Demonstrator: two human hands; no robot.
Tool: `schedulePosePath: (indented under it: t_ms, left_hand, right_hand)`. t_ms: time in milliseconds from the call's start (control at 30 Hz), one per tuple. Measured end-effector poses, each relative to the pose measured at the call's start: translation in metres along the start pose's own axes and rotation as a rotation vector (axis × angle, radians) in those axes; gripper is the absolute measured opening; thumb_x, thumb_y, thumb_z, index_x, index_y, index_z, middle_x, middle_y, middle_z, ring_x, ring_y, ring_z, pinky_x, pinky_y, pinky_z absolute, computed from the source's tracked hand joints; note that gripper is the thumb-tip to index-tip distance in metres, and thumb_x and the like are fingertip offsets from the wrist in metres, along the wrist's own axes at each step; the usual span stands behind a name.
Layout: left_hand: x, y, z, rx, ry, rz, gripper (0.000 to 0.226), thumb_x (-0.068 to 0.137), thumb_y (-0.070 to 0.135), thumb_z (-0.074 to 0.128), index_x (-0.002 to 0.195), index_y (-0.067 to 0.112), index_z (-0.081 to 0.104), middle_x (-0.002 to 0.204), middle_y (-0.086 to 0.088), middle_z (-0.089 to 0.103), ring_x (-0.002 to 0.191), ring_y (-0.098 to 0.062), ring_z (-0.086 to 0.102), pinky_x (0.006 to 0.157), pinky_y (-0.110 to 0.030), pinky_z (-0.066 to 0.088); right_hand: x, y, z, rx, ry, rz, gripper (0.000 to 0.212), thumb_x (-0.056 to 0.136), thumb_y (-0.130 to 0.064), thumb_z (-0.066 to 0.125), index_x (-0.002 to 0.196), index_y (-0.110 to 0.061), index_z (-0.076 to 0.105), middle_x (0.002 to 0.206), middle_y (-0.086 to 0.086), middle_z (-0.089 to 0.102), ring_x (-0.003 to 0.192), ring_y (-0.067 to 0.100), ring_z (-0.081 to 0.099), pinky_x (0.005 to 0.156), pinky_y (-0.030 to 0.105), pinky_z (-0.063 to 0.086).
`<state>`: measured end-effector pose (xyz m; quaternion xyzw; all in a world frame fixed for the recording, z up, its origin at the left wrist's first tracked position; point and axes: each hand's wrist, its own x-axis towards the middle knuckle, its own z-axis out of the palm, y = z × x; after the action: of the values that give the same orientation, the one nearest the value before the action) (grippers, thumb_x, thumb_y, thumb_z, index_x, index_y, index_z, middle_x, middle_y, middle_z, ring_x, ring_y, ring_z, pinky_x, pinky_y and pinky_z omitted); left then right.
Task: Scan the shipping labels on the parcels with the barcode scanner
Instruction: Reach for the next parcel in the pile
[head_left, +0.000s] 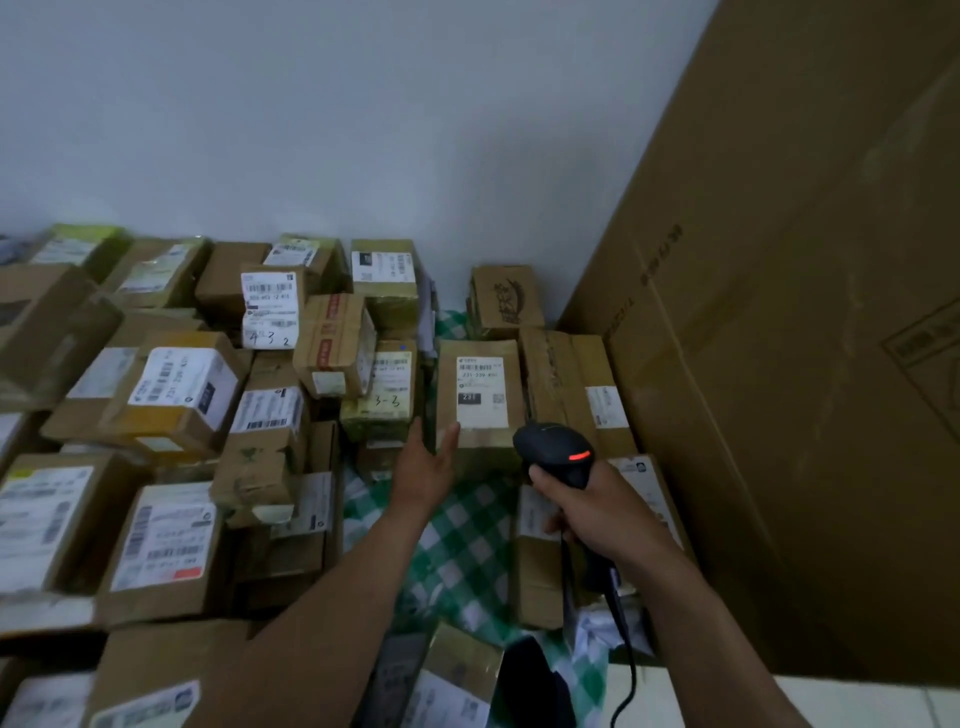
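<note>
The right hand (592, 512) grips the scanner (556, 452), aimed at the label (480, 389) on the middle parcel (480, 441); the left hand (423, 467) lies open against that parcel's near left corner. Another label (392, 382) sits just left, so a drifting aim could read it instead.

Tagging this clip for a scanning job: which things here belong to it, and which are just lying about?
Job: scanner in right hand; parcel by left hand; its label; other parcels.
Lying about: big carton; checked cloth.
</note>
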<state>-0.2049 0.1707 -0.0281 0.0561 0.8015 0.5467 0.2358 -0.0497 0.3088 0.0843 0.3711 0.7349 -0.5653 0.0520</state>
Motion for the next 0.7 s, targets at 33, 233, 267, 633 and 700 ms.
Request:
schedulePosePath:
  t_ms: [33, 233, 267, 633, 700]
  left_hand:
    - [-0.014, -0.002, -0.006, 0.021, -0.018, 0.002, 0.051, 0.1, 0.046, 0.062, 0.143, 0.019, 0.054, 0.134, 0.0, 0.064, 0.126, -0.022, 0.06, 0.097, -0.025, 0.043]
    - [-0.116, -0.05, -0.04, 0.24, -0.256, -0.138, 0.054, 0.091, 0.038, 0.077, 0.139, 0.021, 0.058, 0.136, 0.006, 0.059, 0.11, -0.01, 0.057, 0.089, -0.02, 0.05]
    - [-0.129, -0.055, -0.042, 0.253, -0.273, -0.15, 0.057, 0.09, 0.034, 0.079, 0.141, 0.02, 0.056, 0.139, 0.003, 0.057, 0.111, -0.009, 0.055, 0.084, -0.011, 0.045]
    - [-0.161, -0.118, -0.032, 0.361, -0.518, -0.315, 0.136, 0.051, 0.034, 0.102, 0.162, 0.023, 0.023, 0.154, -0.003, 0.048, 0.137, -0.025, 0.051, 0.108, -0.042, 0.049]
    - [-0.155, -0.133, -0.028, 0.337, -0.465, -0.301, 0.11, 0.057, 0.046, 0.094, 0.15, 0.025, 0.04, 0.14, -0.003, 0.062, 0.121, -0.02, 0.062, 0.1, -0.044, 0.055]
  right_hand:
    - [-0.002, 0.003, 0.001, -0.001, -0.002, 0.001, 0.032, 0.095, -0.043, 0.072, 0.122, -0.027, 0.065, 0.098, 0.0, 0.077, 0.067, 0.016, 0.075, 0.061, 0.031, 0.052]
    - [-0.028, 0.029, 0.017, -0.025, -0.07, 0.041, 0.027, 0.098, -0.04, 0.07, 0.121, -0.027, 0.067, 0.1, 0.005, 0.077, 0.067, 0.014, 0.074, 0.064, 0.033, 0.055]
    - [-0.032, 0.035, 0.02, -0.029, -0.069, 0.043, 0.027, 0.097, -0.04, 0.07, 0.121, -0.026, 0.067, 0.099, 0.006, 0.077, 0.066, 0.014, 0.074, 0.063, 0.032, 0.054]
    - [-0.071, 0.069, 0.052, -0.033, -0.101, 0.046, 0.03, 0.098, -0.037, 0.07, 0.125, -0.027, 0.064, 0.105, 0.002, 0.075, 0.071, 0.017, 0.073, 0.062, 0.028, 0.055]
    - [-0.074, 0.072, 0.055, -0.042, -0.097, 0.04, 0.031, 0.097, -0.039, 0.071, 0.124, -0.026, 0.065, 0.102, 0.0, 0.074, 0.07, 0.016, 0.073, 0.061, 0.028, 0.054]
